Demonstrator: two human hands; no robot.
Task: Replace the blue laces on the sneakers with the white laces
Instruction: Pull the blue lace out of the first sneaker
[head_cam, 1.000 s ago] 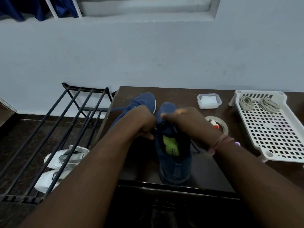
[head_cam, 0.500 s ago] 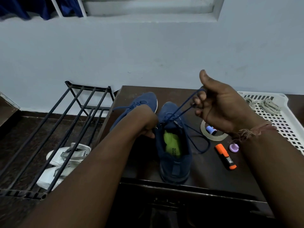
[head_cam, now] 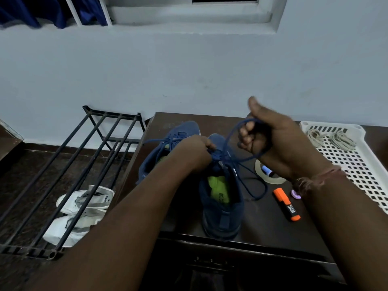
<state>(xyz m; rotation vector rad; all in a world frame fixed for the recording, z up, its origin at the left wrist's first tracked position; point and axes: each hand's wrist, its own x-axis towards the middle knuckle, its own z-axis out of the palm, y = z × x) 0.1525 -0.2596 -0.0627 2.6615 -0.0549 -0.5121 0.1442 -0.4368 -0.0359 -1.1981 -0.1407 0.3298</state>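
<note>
Two blue sneakers stand on the dark table (head_cam: 262,223). The near sneaker (head_cam: 222,208) points away from me and shows a green insole; the other sneaker (head_cam: 168,148) lies behind my left arm. My left hand (head_cam: 195,150) pinches the near sneaker's lacing at the top of the tongue. My right hand (head_cam: 270,141) is raised above the table, fingers curled round a loop of the blue lace (head_cam: 231,133), thumb up. More blue lace trails on the table to the shoe's right. Two coiled white laces (head_cam: 329,137) lie in the white tray (head_cam: 365,164).
An orange highlighter (head_cam: 286,206), a small purple cap (head_cam: 295,194) and a roll of clear tape (head_cam: 268,173) lie right of the near sneaker. A black metal shoe rack (head_cam: 69,177) stands left of the table, with white shoes (head_cam: 81,211) under it. A wall rises behind.
My right hand rose from the shoe, pulling a loop of blue lace up and to the right; the lace now hangs slacker. My left hand stayed on the lacing.
</note>
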